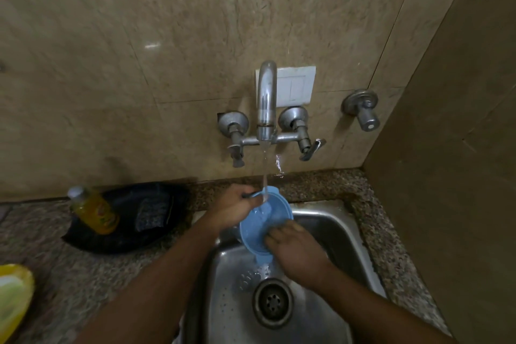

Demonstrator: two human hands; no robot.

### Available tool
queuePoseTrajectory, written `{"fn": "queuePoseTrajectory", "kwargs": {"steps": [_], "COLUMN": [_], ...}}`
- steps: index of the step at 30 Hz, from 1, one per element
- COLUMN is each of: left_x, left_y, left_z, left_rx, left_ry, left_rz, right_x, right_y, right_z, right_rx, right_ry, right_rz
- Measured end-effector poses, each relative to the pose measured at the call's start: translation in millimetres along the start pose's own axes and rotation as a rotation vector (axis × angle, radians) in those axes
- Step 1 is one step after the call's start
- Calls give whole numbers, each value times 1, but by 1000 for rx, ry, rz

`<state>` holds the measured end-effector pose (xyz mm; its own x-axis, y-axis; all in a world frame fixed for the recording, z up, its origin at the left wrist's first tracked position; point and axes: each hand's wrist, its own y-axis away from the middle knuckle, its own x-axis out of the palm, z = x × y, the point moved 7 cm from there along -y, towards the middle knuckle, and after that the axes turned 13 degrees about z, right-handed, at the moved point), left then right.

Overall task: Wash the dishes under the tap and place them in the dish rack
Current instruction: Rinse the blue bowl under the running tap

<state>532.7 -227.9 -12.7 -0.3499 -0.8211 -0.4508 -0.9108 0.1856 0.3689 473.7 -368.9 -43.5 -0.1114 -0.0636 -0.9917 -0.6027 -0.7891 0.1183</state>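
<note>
granite counter, black tray, steel sink

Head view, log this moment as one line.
step: rinsing | item: round blue plastic dish under tap | left hand: grips rim | right hand: rubs dish

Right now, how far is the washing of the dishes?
Done: nothing can be confirmed, because no dish rack is in view. In hand: the left hand grips the rim of a blue plastic bowl under the running tap, above the steel sink, while the right hand rubs it. Left: finishing the rinse and placing it in the rack.
</note>
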Motion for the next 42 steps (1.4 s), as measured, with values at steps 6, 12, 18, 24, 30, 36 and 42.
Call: {"fn": "queuePoseTrajectory", "kwargs": {"steps": [6, 12, 18, 24, 30, 36, 42], "left_x": [7, 27, 1, 2, 13, 9, -2], "left_y": [12, 42, 29, 24, 21, 20, 16], "left_z": [17, 19, 20, 2, -7, 2, 6], "left_rx": [26, 53, 65, 35, 14, -8, -102], "left_ry": [564, 416, 306, 74, -107, -54, -58], "left_rz": [-96, -454, -356, -257, -216, -207, -104], "right_x": [1, -1, 7, 18, 14, 19, 18], "right_y": [-15, -40, -15, -11, -14, -3, -1], "right_z": [6, 35, 4, 23, 34, 0, 13], "right_rx": [194, 227, 102, -52, 52, 53, -69], "right_ry": [-48, -465, -191, -216, -355, -43, -34], "right_rz": [16, -46, -38, -22, -25, -71, -13]}}
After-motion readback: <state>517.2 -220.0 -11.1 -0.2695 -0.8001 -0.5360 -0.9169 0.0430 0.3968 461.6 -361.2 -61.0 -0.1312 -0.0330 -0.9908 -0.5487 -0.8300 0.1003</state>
